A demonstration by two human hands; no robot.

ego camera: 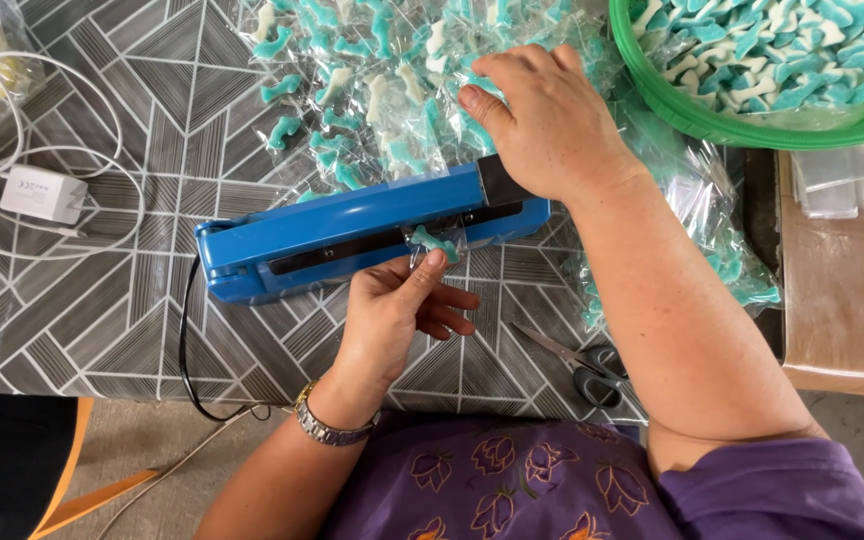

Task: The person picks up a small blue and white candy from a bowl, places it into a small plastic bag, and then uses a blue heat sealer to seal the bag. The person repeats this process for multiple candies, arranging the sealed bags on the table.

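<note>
The right hand [542, 120] lies flat on the black handle end of the blue heat sealer [352, 232] and presses its arm down; the fingers are spread over the top and do not close around anything. The left hand [392, 315] pinches a small clear bag [435, 243] between thumb and forefinger; the bag holds a turquoise and white gummy candy, and its upper edge sits in the slot of the sealer, under the pressed arm. The sealer stands across the table [102, 320], which has a grey cloth with a geometric pattern; a black cable [185, 350] goes from its left end down over the table edge.

Behind the sealer lies a heap of filled bags [362, 80] (all with the same candies); more of them lie at the right, near the forearm. A green basket [692, 110] full of loose candies stands at the top right corner. A pair of scissors [577, 362] lies on the cloth just beside the right forearm. At the far left there is a white charger [42, 193] with white wires. The left wrist carries a metal watch [327, 425].
</note>
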